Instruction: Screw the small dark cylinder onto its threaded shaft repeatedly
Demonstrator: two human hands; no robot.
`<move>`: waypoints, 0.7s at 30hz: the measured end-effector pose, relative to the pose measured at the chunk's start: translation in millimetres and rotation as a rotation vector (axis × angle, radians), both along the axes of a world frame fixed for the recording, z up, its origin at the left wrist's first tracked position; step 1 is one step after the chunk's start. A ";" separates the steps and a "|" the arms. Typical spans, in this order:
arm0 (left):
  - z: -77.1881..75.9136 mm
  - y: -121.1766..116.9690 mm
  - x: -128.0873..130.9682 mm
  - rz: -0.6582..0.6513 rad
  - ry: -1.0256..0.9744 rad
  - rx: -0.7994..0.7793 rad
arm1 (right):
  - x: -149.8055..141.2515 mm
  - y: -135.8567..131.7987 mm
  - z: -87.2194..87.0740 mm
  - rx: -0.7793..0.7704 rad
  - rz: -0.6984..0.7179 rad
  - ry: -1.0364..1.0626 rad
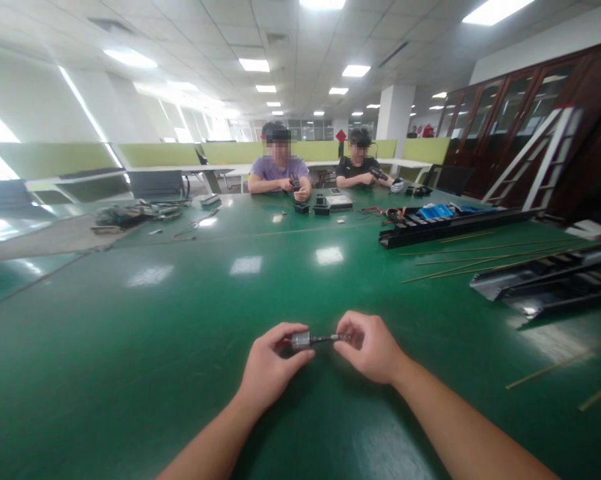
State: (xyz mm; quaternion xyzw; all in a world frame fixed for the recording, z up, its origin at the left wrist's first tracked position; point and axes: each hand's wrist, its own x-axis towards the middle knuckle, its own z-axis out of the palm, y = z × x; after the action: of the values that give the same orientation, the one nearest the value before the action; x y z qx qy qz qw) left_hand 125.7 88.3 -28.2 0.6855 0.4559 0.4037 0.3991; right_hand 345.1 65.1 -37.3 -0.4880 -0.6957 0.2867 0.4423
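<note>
Between my two hands, just above the green table (195,400), a small silver metal cylinder with a thin dark shaft (322,339) is held level; its exact kind is too small to make out. Thumb and fingers of my left hand (275,363) are closed around the cylinder end at the left. My right hand (373,347) pinches the far right end of the shaft between thumb and fingertips, which partly hide that end.
Across the table sit two people (279,170) (359,167), each holding a dark power tool. Black metal channels (545,283) and thin rods (460,260) lie at the right. A cluttered pile (130,213) lies at the far left. A ladder (545,160) stands behind.
</note>
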 end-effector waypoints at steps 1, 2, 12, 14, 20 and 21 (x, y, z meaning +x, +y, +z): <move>-0.1 0.0 0.2 0.002 -0.004 -0.006 | 0.0 0.0 0.3 -0.003 -0.001 0.000; -0.2 0.2 0.5 0.005 -0.009 -0.012 | 0.0 -0.1 0.6 -0.007 -0.002 0.001; 3.2 0.4 -0.3 0.039 -0.068 -0.096 | 3.2 6.8 -2.4 -0.144 0.016 0.401; 4.3 0.2 -1.5 0.063 -0.070 -0.108 | 4.0 11.8 -5.0 -0.196 0.011 0.577; 3.0 1.9 2.1 0.102 -0.308 -0.253 | 4.4 22.2 -9.7 -0.230 -0.071 0.814; 4.7 1.4 3.2 0.109 -0.356 -0.285 | 4.3 22.7 -9.6 -0.231 -0.086 0.823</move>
State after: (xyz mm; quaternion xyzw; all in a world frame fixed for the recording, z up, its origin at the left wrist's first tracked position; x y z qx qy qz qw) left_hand 128.8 89.7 -23.5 0.5144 0.4670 0.4707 0.5438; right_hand 349.4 87.8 -46.9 -0.4079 -0.4036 0.5150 0.6368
